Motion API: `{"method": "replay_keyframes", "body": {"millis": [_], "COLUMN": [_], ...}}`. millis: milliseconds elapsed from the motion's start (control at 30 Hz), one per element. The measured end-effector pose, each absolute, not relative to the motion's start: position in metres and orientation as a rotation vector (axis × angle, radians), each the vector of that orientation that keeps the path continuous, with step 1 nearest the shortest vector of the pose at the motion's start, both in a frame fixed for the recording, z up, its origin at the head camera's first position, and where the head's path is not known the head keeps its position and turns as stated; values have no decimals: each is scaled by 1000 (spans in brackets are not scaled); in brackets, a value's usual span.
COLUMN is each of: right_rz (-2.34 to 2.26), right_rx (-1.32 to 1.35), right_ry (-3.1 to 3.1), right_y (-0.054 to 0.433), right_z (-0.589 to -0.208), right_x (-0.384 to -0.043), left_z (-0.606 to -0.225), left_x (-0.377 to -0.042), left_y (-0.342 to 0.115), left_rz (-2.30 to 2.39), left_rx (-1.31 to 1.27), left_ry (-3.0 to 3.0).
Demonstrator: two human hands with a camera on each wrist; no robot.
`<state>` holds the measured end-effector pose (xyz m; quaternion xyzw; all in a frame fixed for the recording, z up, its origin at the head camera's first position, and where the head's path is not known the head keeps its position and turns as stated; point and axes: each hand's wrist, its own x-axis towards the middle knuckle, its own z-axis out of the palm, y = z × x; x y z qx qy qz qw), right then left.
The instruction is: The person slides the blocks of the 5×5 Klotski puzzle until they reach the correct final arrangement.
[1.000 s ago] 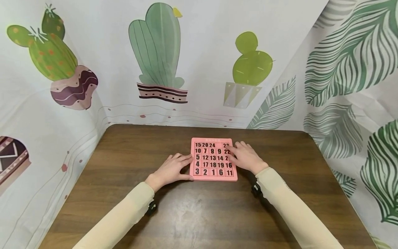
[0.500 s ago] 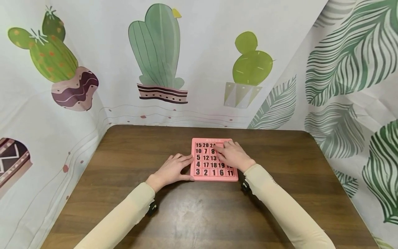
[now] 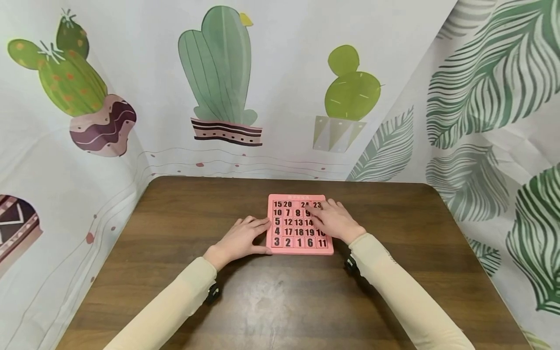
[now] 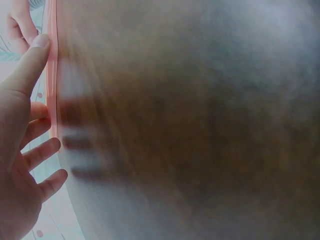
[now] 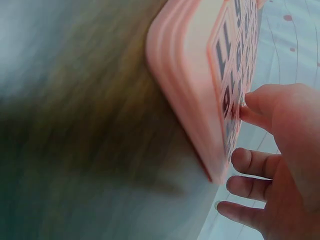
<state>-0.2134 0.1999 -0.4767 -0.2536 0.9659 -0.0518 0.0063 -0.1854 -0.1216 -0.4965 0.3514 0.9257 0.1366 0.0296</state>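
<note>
A pink number slide puzzle (image 3: 300, 251) lies flat on the wooden table, its tiles bearing black numbers. My left hand (image 3: 238, 239) rests against its left side, thumb at the near left corner and index finger farther up the edge. The other left fingers are spread loosely beside the frame in the left wrist view. Over the puzzle's right part reaches my right hand (image 3: 340, 222), its index fingertip at the 24 tile (image 3: 304, 204) in the top row. That row has a gap between 20 and 24. Fingers hide some tiles on the right.
The brown wooden table (image 3: 271, 301) extends around the puzzle on all sides. Behind it hangs a white cloth (image 3: 284, 87) printed with cacti and leaves. A small black device (image 3: 213, 291) is strapped at the left wrist, another (image 3: 351, 265) at the right.
The right hand moved left over the puzzle, then back a little to the right. The 24 tile slid one place right, so the top-row gap moved left. The left hand stayed put.
</note>
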Motion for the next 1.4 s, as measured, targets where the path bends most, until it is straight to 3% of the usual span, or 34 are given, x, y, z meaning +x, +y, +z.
{"method": "replay_keyframes", "body": {"millis": [400,933,1400], "right_rz": [-149,-40,-160], "right_rx": [-815,-878,-848], "right_ry": [3044,2958,2983], "right_y": [204,155,174], "right_z": [-479,-471,-474], "right_x": [-215,-225,-218], "left_z": [-498,-498,-498], "left_x": [-186,-186,-187], "left_y": [-122,-122,-122], "left_rz": [413,413,408], "left_rx": [1096,1117,1084], "left_ry": [2856,2871,2858]}}
